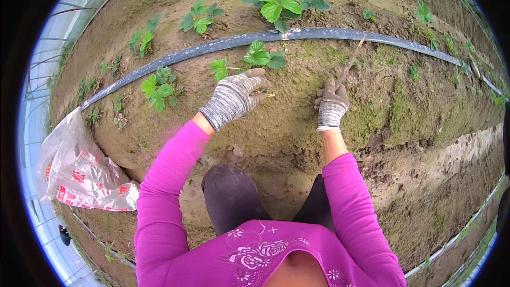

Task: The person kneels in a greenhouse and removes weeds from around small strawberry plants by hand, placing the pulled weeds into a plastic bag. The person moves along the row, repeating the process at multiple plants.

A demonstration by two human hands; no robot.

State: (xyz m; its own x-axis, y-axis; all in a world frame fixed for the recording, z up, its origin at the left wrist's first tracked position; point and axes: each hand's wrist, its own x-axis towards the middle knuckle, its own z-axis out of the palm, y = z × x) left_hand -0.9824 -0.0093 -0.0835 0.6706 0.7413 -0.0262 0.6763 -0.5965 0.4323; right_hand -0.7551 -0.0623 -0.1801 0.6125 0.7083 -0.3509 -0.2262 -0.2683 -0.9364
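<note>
My left hand [239,92], in a grey striped knit glove with dirty fingertips, is just above the soil bed. Its thumb and fingers pinch a small plant piece [271,95], mostly hidden, with a pale end poking out. Right behind these fingers grows a young strawberry plant [258,56] with toothed green leaves. My right hand [332,101], gloved alike, grips a thin wooden stick [349,65] low on its length. The stick slants up and to the right, its broken, lighter tip by the black irrigation hose [326,33].
More strawberry plants [161,89] stand at the left and beyond the hose, a large one [281,6] among them. A clear plastic bag with red printing [89,179] lies at the left. Moss [414,103] covers soil at the right. My knees [231,195] are against the bed's near side.
</note>
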